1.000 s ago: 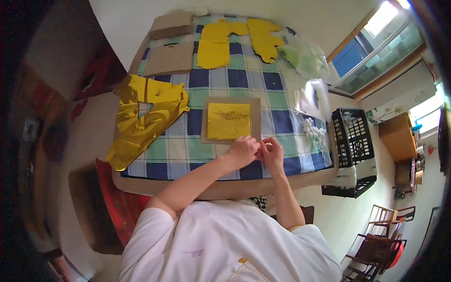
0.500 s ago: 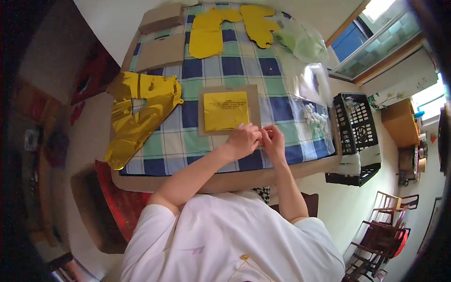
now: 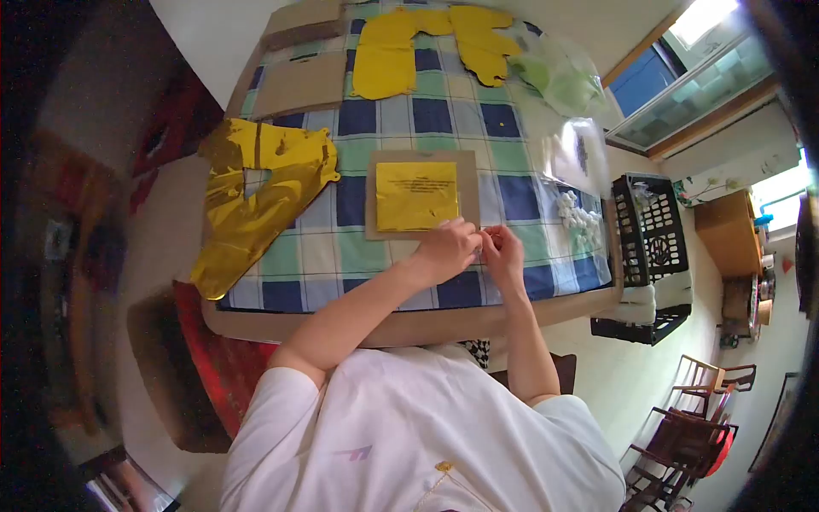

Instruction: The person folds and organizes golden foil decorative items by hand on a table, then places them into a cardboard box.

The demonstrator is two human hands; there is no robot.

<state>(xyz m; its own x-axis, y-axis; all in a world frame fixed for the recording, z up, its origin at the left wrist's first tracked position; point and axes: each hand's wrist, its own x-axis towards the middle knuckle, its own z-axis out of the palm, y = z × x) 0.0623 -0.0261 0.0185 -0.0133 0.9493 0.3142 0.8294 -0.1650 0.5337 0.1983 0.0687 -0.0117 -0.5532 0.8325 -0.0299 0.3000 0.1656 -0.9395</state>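
Note:
A folded gold foil sheet with small dark print (image 3: 416, 196) lies on a brown cardboard square (image 3: 468, 183) in the middle of the table. At that square's lower right corner, my left hand (image 3: 450, 251) has its fingers pinched together. Just right of it my right hand (image 3: 505, 256) pinches too, its fingertips almost touching the left ones. Whatever is between them is too small to make out. To the left spreads a large creased gold foil balloon (image 3: 264, 196), flat, with a cut-out hole.
Two more flat gold foil shapes (image 3: 384, 64) lie at the back beside cardboard pieces (image 3: 300, 85). Clear plastic bags (image 3: 573, 158) and a small white bundle (image 3: 578, 213) are on the right of the checked tablecloth (image 3: 358, 294). A black crate (image 3: 653, 230) stands beyond the table's right edge.
The view has shifted slightly, so the table's things sit a little further right and higher. Both hands stay pinched at the cardboard's corner, with fingertips slightly rearranged.

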